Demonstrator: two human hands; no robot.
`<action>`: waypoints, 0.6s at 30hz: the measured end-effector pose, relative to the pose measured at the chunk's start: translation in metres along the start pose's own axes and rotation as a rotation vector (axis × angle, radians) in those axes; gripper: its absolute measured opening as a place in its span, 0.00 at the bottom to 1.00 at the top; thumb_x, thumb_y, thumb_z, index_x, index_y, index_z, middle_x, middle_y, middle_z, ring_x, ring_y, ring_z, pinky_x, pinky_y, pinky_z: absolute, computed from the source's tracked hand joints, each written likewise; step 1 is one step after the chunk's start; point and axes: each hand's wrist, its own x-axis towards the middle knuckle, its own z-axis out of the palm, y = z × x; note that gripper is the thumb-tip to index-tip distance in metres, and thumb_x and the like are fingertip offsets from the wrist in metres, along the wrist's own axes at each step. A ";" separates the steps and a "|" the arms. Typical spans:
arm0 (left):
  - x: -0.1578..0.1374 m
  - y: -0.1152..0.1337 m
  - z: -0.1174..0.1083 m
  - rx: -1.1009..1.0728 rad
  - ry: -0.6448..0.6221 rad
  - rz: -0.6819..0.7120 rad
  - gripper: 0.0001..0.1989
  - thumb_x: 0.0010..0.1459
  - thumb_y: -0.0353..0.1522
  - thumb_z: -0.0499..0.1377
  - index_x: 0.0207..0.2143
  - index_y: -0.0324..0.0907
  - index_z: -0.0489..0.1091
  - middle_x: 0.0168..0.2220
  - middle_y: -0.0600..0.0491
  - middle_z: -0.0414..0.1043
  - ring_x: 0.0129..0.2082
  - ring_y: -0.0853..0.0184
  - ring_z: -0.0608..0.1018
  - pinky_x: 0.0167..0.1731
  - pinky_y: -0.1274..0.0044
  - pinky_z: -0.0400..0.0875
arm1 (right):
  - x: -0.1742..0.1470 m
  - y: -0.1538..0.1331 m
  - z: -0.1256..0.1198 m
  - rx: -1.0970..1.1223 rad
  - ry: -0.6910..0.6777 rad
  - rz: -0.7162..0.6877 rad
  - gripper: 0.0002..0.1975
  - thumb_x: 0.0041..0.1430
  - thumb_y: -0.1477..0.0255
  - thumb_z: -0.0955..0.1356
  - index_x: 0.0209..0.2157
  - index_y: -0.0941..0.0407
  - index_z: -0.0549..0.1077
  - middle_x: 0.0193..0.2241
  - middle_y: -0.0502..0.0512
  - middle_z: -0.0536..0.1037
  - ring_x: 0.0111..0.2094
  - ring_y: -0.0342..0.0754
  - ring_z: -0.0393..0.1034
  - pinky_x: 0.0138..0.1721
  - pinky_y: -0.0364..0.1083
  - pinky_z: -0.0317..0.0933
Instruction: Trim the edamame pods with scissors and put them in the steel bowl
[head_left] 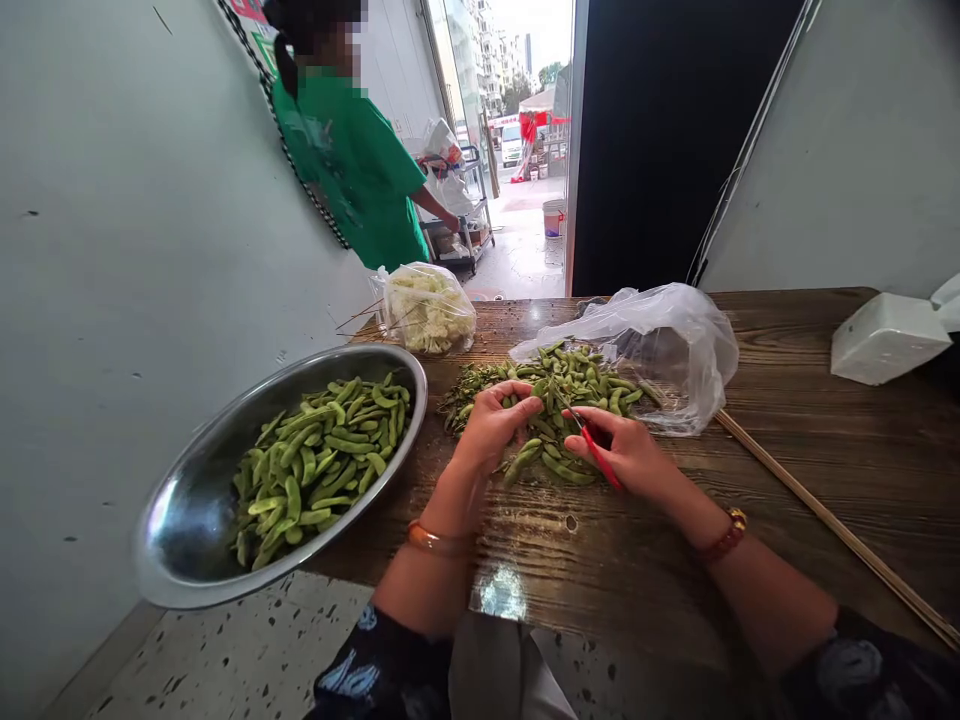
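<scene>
Over the near edge of a pile of green soybean pods (577,375), my left hand (499,420) pinches a soybean pod (539,390) between thumb and fingers. My right hand (622,450) is closed round red-handled scissors (598,452), whose tips point at that pod. Whether the blades touch it I cannot make out. Several loose pods lie on the wooden table just below the hands. To the left, a large steel bowl (176,545) holds a heap of pods (322,460).
A clear plastic bag (686,345) lies crumpled behind the pile. At the table's back left sits a bag of cauliflower-like pieces (427,305). Thin sticks (832,525) cross the right side near a white box (889,338). A person in green (360,170) stands beyond the table.
</scene>
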 end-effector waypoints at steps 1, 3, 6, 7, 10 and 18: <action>-0.001 0.000 0.002 -0.006 -0.012 -0.006 0.17 0.44 0.38 0.67 0.32 0.37 0.69 0.22 0.59 0.68 0.12 0.79 0.62 0.11 0.83 0.58 | 0.000 0.000 0.001 -0.001 -0.009 -0.006 0.28 0.54 0.53 0.67 0.50 0.58 0.73 0.23 0.48 0.71 0.25 0.44 0.63 0.27 0.43 0.56; -0.003 -0.001 0.008 -0.008 -0.054 -0.012 0.17 0.44 0.39 0.68 0.31 0.37 0.69 0.22 0.59 0.67 0.12 0.80 0.62 0.11 0.83 0.58 | 0.000 0.001 0.002 0.002 -0.018 -0.017 0.28 0.54 0.54 0.68 0.50 0.58 0.73 0.25 0.49 0.72 0.26 0.45 0.63 0.28 0.43 0.57; -0.006 -0.001 0.016 0.006 -0.129 -0.020 0.17 0.44 0.39 0.67 0.29 0.36 0.69 0.22 0.59 0.66 0.12 0.80 0.62 0.11 0.84 0.58 | -0.001 0.003 0.003 0.002 0.007 -0.026 0.29 0.54 0.55 0.68 0.51 0.60 0.72 0.27 0.51 0.74 0.28 0.45 0.65 0.31 0.44 0.60; -0.008 -0.001 0.018 0.008 -0.148 -0.026 0.17 0.44 0.39 0.67 0.29 0.36 0.69 0.22 0.59 0.66 0.12 0.80 0.62 0.11 0.84 0.58 | -0.001 0.004 0.003 0.001 0.017 -0.027 0.29 0.54 0.55 0.68 0.51 0.60 0.72 0.28 0.52 0.74 0.28 0.46 0.66 0.31 0.44 0.61; -0.010 -0.001 0.020 0.008 -0.167 -0.039 0.17 0.44 0.39 0.67 0.30 0.36 0.69 0.20 0.60 0.65 0.12 0.80 0.62 0.11 0.84 0.58 | -0.001 0.004 0.003 -0.015 0.031 -0.027 0.29 0.54 0.56 0.67 0.52 0.62 0.71 0.29 0.53 0.75 0.29 0.46 0.67 0.32 0.44 0.61; -0.007 -0.003 0.014 0.063 -0.156 -0.017 0.15 0.46 0.39 0.66 0.30 0.36 0.72 0.21 0.57 0.66 0.14 0.79 0.61 0.12 0.84 0.57 | -0.001 0.005 0.004 -0.072 0.025 -0.069 0.24 0.56 0.54 0.66 0.43 0.60 0.75 0.25 0.51 0.74 0.26 0.45 0.64 0.29 0.44 0.57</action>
